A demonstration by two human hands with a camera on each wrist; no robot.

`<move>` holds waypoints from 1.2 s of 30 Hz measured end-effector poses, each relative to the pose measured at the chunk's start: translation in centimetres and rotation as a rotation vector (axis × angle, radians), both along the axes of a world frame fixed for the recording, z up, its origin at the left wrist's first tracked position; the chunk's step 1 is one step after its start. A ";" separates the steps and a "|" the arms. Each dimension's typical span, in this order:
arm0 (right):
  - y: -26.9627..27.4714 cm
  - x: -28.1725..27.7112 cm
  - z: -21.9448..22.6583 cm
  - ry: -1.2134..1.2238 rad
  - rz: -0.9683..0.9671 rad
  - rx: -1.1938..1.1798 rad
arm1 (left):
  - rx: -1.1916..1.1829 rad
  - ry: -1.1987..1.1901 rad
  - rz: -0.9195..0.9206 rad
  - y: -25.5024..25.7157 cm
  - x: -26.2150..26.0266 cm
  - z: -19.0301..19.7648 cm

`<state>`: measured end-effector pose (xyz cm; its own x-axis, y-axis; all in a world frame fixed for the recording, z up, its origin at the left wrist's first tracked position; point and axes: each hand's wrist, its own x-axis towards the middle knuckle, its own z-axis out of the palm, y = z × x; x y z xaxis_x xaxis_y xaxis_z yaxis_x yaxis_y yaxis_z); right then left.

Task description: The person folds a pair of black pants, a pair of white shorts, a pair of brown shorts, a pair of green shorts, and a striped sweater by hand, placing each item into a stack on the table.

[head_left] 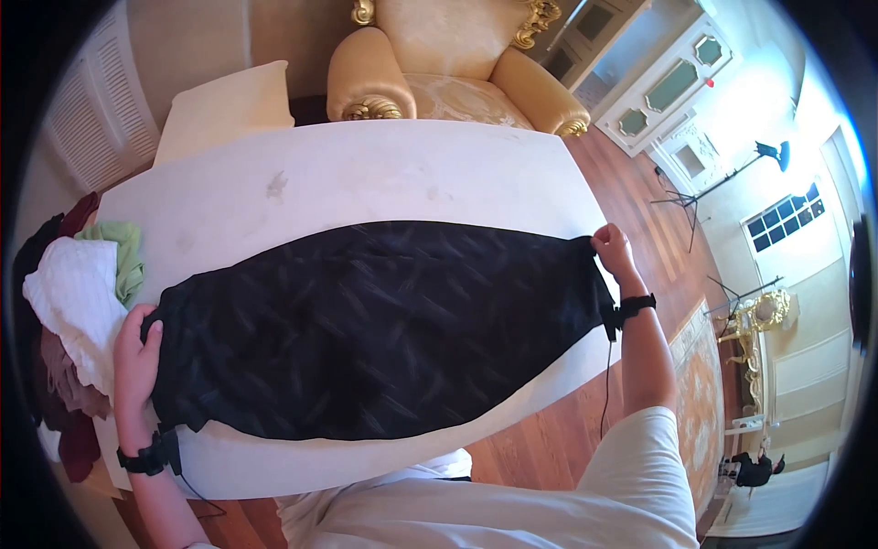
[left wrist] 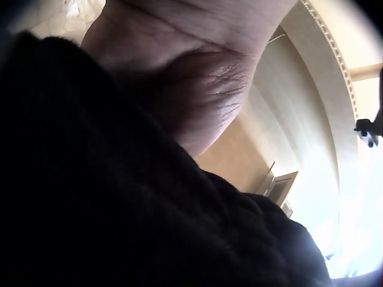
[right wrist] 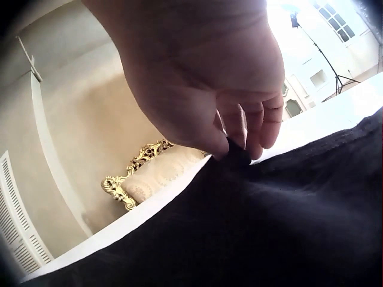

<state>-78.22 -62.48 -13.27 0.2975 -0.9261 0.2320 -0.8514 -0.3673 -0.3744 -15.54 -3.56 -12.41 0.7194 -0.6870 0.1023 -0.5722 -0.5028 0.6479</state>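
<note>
dark cloth: the dark cloth (head_left: 384, 329) lies across the white table (head_left: 366, 165), middle of the frame.
left hand grip: left hand (head_left: 137, 361) closed on the cloth's end, left of frame; fingertips hidden.
right hand grip: right hand (head_left: 617, 254) pinches a corner, right of frame, thumb against fingers.
done: cloth spread wide, no fold across it.
left: judged early; edges bow, so straightening and any folding appear outstanding.
clothes heap: clothes heap (head_left: 73, 284) at left edge; sorted or waiting, cannot tell.

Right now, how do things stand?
Left hand gripping dark cloth. Right hand pinching its far end. Cloth spread between them; clothes pile beside left hand.
</note>
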 end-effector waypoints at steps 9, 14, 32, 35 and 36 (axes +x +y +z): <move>-2.3 -1.1 -0.9 0.022 0.190 0.189 | 0.166 -0.253 0.087 0.3 -0.3 1.5; -1.7 -0.6 0.0 0.000 0.196 0.191 | 0.382 -0.120 0.197 -1.1 -1.1 4.2; -1.0 -0.2 0.6 -0.106 0.098 0.408 | 0.278 -0.108 0.057 0.6 1.7 1.8; -1.5 0.0 0.8 -0.002 0.102 0.461 | 0.231 0.003 0.058 0.3 1.5 1.9; -1.4 0.1 1.0 0.009 0.074 0.478 | 0.247 0.062 0.031 0.4 2.2 1.6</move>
